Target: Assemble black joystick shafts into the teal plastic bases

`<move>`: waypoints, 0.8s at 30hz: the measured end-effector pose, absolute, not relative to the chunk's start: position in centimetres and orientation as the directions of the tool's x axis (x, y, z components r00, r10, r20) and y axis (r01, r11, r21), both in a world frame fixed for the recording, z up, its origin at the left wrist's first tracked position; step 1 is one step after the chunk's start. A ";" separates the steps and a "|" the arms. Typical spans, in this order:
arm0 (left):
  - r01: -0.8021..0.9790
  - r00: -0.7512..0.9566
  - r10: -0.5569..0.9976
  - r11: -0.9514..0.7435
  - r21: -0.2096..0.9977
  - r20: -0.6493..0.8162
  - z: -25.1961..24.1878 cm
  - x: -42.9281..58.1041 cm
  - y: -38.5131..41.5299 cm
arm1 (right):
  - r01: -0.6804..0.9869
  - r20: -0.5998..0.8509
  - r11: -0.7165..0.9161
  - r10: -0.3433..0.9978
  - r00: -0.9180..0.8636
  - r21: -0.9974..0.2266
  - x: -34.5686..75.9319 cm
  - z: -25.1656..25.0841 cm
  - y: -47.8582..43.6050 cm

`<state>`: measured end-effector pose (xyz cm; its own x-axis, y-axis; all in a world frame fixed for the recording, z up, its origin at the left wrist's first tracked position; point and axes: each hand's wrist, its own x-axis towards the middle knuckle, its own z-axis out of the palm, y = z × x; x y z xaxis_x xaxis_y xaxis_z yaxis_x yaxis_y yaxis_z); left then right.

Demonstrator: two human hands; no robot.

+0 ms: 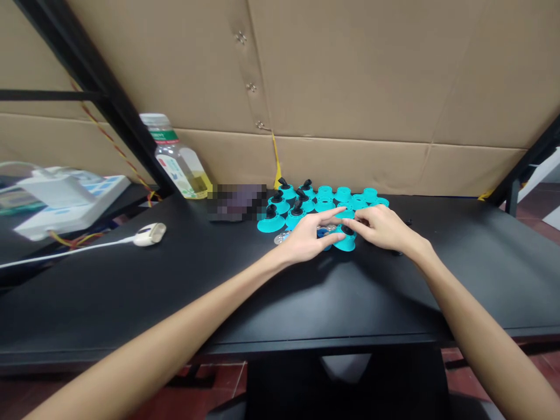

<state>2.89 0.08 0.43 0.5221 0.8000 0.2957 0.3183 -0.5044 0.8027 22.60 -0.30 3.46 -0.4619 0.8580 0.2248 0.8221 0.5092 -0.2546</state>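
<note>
**Reaching into a cluster of teal plastic pieces [326,201] on a black table [459,274]**

Showing behind the table: a cardboard wall [350,76] with three metal fasteners [251,87], and below, a red tile floor [227,382]. Framing the scene, black metal posts [109,99] wrapped at the left by a twisted red-and-yellow cord [111,146].

Counting about fourteen teal pieces, seven capped with black knobs, some partly hidden behind the hands, all standing together at the table's back edge. Lying among them: one blue piece [322,232] and one clear disc [282,237]. Standing to their left: one plastic bottle [175,157]. Sitting beside it: one pixelated, unreadable object [236,202]. Lying further left: one white corded mouse [149,234] and one white boxed device [65,201].

Spreading the left hand [310,238], thumb and forefinger apart, around the blue piece. Pressing the right hand [382,227], its fingers [352,223] close together, onto a black-knobbed teal piece [345,240], with no telling whether they are clamped.
</note>
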 end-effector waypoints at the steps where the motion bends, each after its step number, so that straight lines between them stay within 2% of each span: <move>1: 0.337 0.494 0.812 -0.510 0.792 0.312 0.4 2.9 0.1 | 0.827 0.229 0.509 0.857 -0.462 -0.238 22.5 3.4 -0.3; 4: 0.392 0.422 0.826 -0.538 0.746 0.374 0.3 3.0 0.0 | 0.822 0.265 0.526 0.843 -0.468 -0.220 22.3 3.4 -0.4; 6: 0.378 0.443 0.809 -0.560 0.737 0.387 0.4 2.9 0.0 | 0.796 0.273 0.550 0.830 -0.486 -0.254 22.2 3.5 -0.5; 10: 0.273 0.572 0.761 -0.530 0.803 0.308 0.7 2.4 0.1 | 0.738 0.266 0.586 0.810 -0.522 -0.336 22.3 3.6 -0.7; 14: 0.215 0.627 0.734 -0.485 0.848 0.261 1.0 2.0 0.3 | 0.735 0.284 0.585 0.810 -0.513 -0.341 22.4 3.7 -0.7; 18: 0.235 0.613 0.741 -0.501 0.833 0.273 0.9 1.9 0.6 | 0.758 0.294 0.578 0.813 -0.502 -0.302 22.4 3.6 -0.6; 24: 0.360 0.472 0.797 -0.564 0.744 0.376 0.0 2.8 0.5 | 0.845 0.279 0.508 0.847 -0.454 -0.166 21.9 3.5 -1.0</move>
<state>2.77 0.55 -0.01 0.4721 0.7973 0.3760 0.3598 -0.5637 0.7435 21.88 -0.96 3.53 -0.4535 0.8465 0.2788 0.8453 0.5077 -0.1663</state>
